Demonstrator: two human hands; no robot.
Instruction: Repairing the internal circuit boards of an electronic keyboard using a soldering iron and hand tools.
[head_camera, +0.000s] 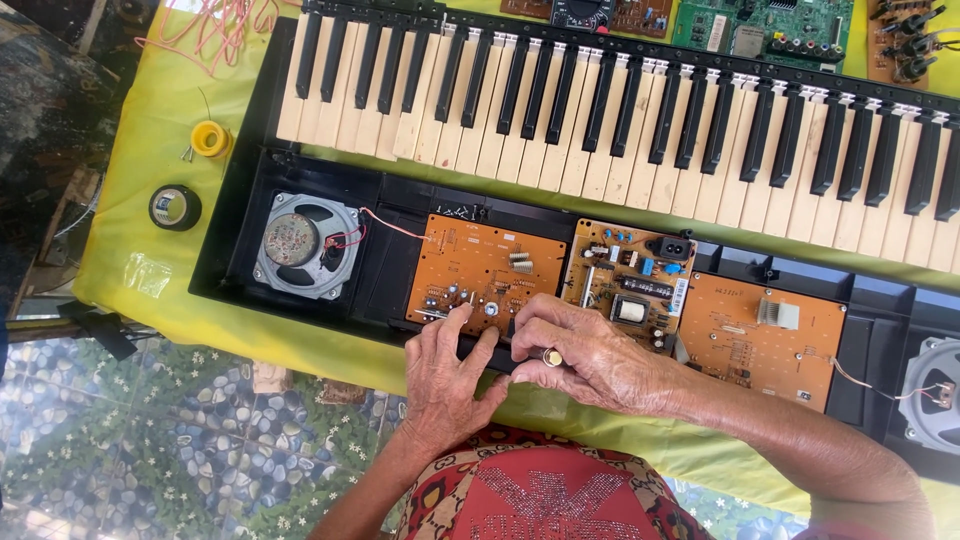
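The orange circuit board (485, 272) on the left lay flat in the open black keyboard case (235, 230), between the round speaker (303, 245) and the power board (630, 285), and it was at its near edge that I had both hands working. My left hand (445, 385) rested on the case's front rim with its fingers stretched out and slightly spread, the fingertips pressing on the board's lower edge near a small silver-topped part. My right hand (590, 355), ring on one finger, lay just beside it with the fingers curled in together over the rim where the two boards meet; whether they pinched anything I could not tell, since the knuckles hid the tips.

I judged the step to be seating or freeing that board at its front edge, with the work still in its middle: the red lead to the speaker was attached and the board sat square in its bay.

The next move, as I read it, called for a light, even touch along the edge, keeping clear of the thin lead and the upright parts.

Further out, a second orange board (760, 335) lay to the right, the row of keys (620, 120) stood above, and a yellow solder reel (210, 138) and a roll of black tape (175, 207) sat on the yellow cloth (150, 150).
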